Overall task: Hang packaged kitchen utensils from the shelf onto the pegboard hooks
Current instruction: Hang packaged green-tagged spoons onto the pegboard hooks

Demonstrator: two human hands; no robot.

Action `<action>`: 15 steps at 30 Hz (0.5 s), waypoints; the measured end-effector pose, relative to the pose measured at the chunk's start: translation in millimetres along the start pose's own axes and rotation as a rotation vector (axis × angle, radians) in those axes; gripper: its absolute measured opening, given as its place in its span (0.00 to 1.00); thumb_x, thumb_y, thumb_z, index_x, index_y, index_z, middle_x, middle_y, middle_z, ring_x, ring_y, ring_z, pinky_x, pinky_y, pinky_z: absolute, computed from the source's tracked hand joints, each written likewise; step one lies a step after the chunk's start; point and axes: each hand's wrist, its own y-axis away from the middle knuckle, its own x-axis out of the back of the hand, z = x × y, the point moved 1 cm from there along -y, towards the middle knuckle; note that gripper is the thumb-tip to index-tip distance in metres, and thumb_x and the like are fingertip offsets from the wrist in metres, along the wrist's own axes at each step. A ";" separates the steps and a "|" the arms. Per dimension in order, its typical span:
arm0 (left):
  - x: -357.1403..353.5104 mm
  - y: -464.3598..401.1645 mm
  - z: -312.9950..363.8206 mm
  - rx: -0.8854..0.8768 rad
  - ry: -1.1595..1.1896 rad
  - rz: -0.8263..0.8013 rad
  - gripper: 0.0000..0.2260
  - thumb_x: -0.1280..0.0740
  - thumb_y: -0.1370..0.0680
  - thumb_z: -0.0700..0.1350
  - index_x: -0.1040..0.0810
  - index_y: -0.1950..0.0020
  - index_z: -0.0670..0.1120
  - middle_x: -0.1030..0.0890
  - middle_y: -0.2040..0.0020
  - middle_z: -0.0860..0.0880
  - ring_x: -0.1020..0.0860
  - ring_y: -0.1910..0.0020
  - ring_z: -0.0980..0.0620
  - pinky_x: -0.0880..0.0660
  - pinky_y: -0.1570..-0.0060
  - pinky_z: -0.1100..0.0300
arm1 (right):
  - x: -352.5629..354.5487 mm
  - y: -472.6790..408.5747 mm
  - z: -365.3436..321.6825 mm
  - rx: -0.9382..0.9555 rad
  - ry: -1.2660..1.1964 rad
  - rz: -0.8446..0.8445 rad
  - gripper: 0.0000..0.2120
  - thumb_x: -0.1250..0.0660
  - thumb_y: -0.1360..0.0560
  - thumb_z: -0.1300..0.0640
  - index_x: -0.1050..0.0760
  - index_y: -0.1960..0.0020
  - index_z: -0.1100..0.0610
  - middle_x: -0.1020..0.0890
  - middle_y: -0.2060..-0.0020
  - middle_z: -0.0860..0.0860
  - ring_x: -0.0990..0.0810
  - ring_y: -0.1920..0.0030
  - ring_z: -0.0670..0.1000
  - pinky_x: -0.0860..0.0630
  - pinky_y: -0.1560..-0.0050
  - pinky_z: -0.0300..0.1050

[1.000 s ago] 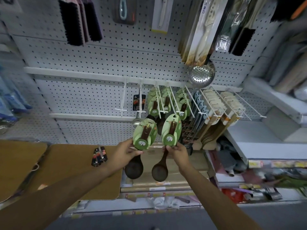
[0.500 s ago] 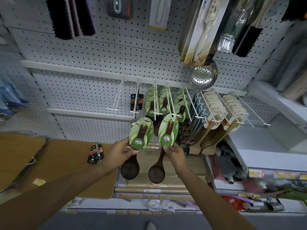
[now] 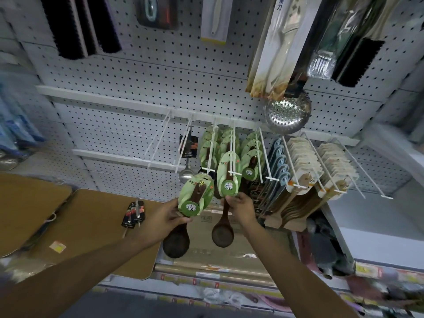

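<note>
Head view: both hands grip carded wooden spoons below the pegboard hooks (image 3: pixel 231 154), bowls hanging down. The right hand (image 3: pixel 241 208) lifts its spoon (image 3: pixel 227 180) against a hook tip; the left hand (image 3: pixel 166 218) holds its spoon (image 3: pixel 195 198) just lower-left.

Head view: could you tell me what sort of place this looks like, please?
Most likely a shop's kitchenware aisle. A white pegboard carries hooks hung with carded spoons, price strips edge the shelf below, and each hand holds a packaged spoon.
</note>
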 end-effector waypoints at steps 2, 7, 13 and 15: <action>0.9 -0.5 -1.7 0.007 -0.015 0.011 0.16 0.27 0.24 0.40 0.24 0.42 0.57 0.17 0.46 0.64 0.18 0.47 0.64 0.25 0.50 0.72 | -1.3 -12.2 -1.8 -0.019 -0.036 0.005 0.03 0.36 0.23 0.73 0.28 0.52 0.67 0.20 0.61 0.60 0.19 0.62 0.55 0.18 0.57 0.46; 1.3 -0.6 -11.4 0.052 -0.057 -0.002 0.17 0.27 0.23 0.41 0.25 0.40 0.59 0.17 0.47 0.66 0.18 0.47 0.63 0.24 0.46 0.68 | -4.9 -35.7 -1.1 -0.005 0.056 0.035 0.07 0.35 0.23 0.71 0.27 0.56 0.62 0.19 0.63 0.59 0.18 0.64 0.50 0.19 0.54 0.44; -2.5 1.0 -22.7 0.063 -0.087 0.004 0.15 0.26 0.25 0.46 0.22 0.39 0.53 0.15 0.47 0.60 0.17 0.46 0.59 0.22 0.40 0.50 | -5.0 -47.5 10.1 -0.034 0.333 0.177 0.18 0.30 0.23 0.57 0.29 0.38 0.62 0.19 0.49 0.56 0.21 0.46 0.57 0.25 0.40 0.54; -3.8 0.8 -22.6 0.064 -0.085 0.004 0.15 0.26 0.25 0.46 0.22 0.39 0.53 0.15 0.47 0.60 0.17 0.47 0.59 0.22 0.40 0.51 | -4.1 -39.8 13.5 -0.030 0.423 0.153 0.24 0.28 0.26 0.58 0.32 0.33 0.61 0.22 0.42 0.57 0.23 0.41 0.58 0.27 0.37 0.57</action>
